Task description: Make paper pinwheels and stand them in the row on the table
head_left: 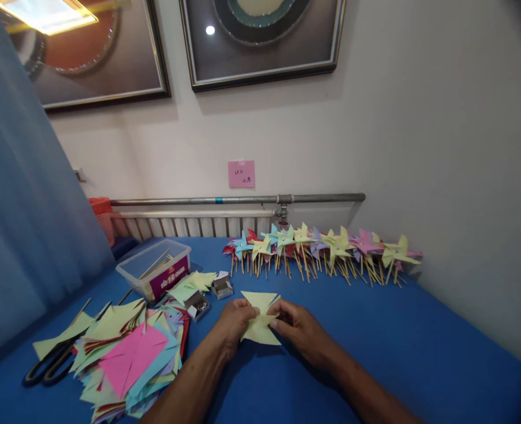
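Sheet point(260, 335) in the grip is matt paper. Left of the grip, the bin point(135, 285) is clear, glossy plastic, the stack point(132, 359) matt paper, the scissor handles point(33, 381) smooth plastic. Beyond the grip, pinwheels point(340, 242) are matt paper on wooden sticks point(305, 263); the pipe point(190, 202) is dull metal.

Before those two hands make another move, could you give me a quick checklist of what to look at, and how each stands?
1. Paper held on both sides: ok. The left hand and right hand both grip the pale yellow sheet.
2. Fastener through the sheet's middle: cannot tell; fingers hide part of it.
3. Sticks at hand: ok. Thin wooden sticks lie in the clear tub.
4. Small metal pieces showing: ok. Shiny bits sit in an open little box.
5. Paper pile neatly squared: not ok; its sheets lie skewed.
6. Pinwheels away from the hands: ok, beyond them near the wall.
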Demonstrator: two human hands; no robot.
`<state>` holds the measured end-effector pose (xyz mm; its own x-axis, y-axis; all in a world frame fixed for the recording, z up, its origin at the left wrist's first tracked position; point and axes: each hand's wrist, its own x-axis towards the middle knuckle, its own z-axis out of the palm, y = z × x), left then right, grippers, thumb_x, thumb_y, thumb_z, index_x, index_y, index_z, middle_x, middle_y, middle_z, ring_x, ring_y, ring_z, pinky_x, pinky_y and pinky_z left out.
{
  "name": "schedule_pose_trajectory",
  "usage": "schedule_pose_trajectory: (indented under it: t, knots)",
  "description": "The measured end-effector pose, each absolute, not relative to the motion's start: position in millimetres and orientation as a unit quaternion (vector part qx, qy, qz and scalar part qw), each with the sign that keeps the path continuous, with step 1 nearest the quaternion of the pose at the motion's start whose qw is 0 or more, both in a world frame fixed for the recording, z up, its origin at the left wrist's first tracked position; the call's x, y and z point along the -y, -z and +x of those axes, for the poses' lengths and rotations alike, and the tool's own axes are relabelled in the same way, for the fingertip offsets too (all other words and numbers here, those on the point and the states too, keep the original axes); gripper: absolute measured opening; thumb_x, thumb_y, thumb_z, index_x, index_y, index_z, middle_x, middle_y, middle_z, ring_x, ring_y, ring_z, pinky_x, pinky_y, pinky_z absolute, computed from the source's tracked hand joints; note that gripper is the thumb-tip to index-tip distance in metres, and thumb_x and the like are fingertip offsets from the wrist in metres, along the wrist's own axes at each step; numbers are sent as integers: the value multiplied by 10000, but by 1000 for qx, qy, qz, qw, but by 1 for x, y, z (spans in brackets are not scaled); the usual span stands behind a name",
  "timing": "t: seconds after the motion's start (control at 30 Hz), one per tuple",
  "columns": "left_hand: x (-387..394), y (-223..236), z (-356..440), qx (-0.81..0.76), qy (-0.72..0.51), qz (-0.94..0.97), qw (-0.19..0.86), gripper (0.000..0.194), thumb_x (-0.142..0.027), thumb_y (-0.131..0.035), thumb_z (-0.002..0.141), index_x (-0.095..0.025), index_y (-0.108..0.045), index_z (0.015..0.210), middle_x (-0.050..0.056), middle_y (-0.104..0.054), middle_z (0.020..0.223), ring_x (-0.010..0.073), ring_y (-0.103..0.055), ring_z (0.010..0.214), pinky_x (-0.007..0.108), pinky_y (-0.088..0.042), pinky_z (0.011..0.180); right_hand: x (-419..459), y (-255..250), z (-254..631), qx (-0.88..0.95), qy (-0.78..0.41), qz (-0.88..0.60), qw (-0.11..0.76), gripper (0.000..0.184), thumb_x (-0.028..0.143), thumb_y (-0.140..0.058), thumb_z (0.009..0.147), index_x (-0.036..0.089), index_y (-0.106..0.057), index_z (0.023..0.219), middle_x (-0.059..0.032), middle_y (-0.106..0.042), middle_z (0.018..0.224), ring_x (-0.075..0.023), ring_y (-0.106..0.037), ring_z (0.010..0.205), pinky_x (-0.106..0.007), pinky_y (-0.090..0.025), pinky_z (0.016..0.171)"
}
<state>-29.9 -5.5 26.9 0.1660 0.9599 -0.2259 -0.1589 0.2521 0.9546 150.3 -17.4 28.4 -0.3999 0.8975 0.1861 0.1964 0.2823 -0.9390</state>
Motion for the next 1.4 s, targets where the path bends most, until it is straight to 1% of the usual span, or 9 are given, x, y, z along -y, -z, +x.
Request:
schedule_pose_trajectory:
  t: [0.17, 0.27, 0.43, 0.6, 0.77, 0.9, 1.03, 1.23, 1.4]
  knots:
    - [5, -23, -28, -455, -441, 441, 636, 212, -319, -692, 618, -209, -512, 599, -22, -547, 527, 107, -431, 465, 255, -319, 521, 19, -30, 147, 707, -430, -401, 393, 207, 373, -592, 861, 195, -623, 761, 27, -551, 684, -135, -463, 642, -255, -349, 616]
    - [4, -18, -25, -450, -441, 451, 632, 216, -319, -700, 612, -202, -518, 596, -21, -549, 511, 102, -423, 448, 250, -303, 504, 19, -27, 145, 691, -427, -421, 404, 207, 369, -600, 840, 194, -602, 728, 37, -533, 648, -125, -445, 602, -250, -339, 586]
    - [5, -16, -20, -452, -447, 437, 636, 185, -252, -700, 572, -194, -528, 610, -28, -557, 527, 107, -456, 471, 248, -336, 524, 16, -19, 141, 658, -421, -451, 431, 210, 358, -609, 800, 207, -522, 683, 50, -507, 601, -118, -444, 572, -238, -335, 547]
    - [6, -16, -18, -451, -462, 433, 629, 201, -266, -693, 582, -201, -503, 599, -42, -534, 520, 92, -422, 465, 240, -310, 517, 12, -10, 135, 642, -417, -465, 445, 211, 364, -612, 785, 215, -502, 684, 50, -511, 593, -117, -448, 559, -233, -344, 535]
    - [7, -15, -19, -452, -477, 435, 616, 292, -335, -744, 595, -202, -485, 592, -52, -491, 517, 81, -374, 467, 236, -276, 512, 10, -4, 132, 638, -385, -479, 464, 211, 337, -611, 777, 227, -468, 668, 53, -479, 591, -123, -433, 568, -242, -344, 545]
    - [7, -16, -18, -479, -469, 427, 607, 265, -319, -734, 562, -204, -497, 588, -43, -504, 514, 88, -391, 469, 239, -282, 502, 12, -6, 133, 646, -389, -463, 465, 218, 383, -610, 815, 223, -514, 701, 49, -486, 605, -127, -433, 572, -245, -349, 552]
    - [5, -17, -18, -485, -466, 436, 599, 239, -304, -726, 544, -202, -513, 575, -35, -527, 512, 97, -422, 487, 241, -319, 520, 14, -11, 136, 667, -389, -452, 447, 244, 415, -582, 857, 209, -581, 725, 26, -544, 647, -142, -483, 611, -252, -367, 574]
    - [5, -15, -18, -481, -466, 440, 599, 253, -330, -729, 572, -209, -507, 577, -34, -507, 511, 103, -410, 488, 248, -320, 535, 14, -11, 133, 655, -371, -483, 447, 265, 402, -583, 854, 204, -563, 680, 35, -522, 611, -136, -471, 596, -249, -350, 563]
    - [5, -12, -18, -474, -468, 437, 604, 286, -359, -734, 613, -211, -491, 581, -35, -495, 517, 105, -403, 491, 249, -315, 541, 15, -8, 130, 631, -376, -503, 456, 255, 400, -580, 858, 204, -559, 696, 36, -529, 606, -130, -464, 573, -245, -342, 545]
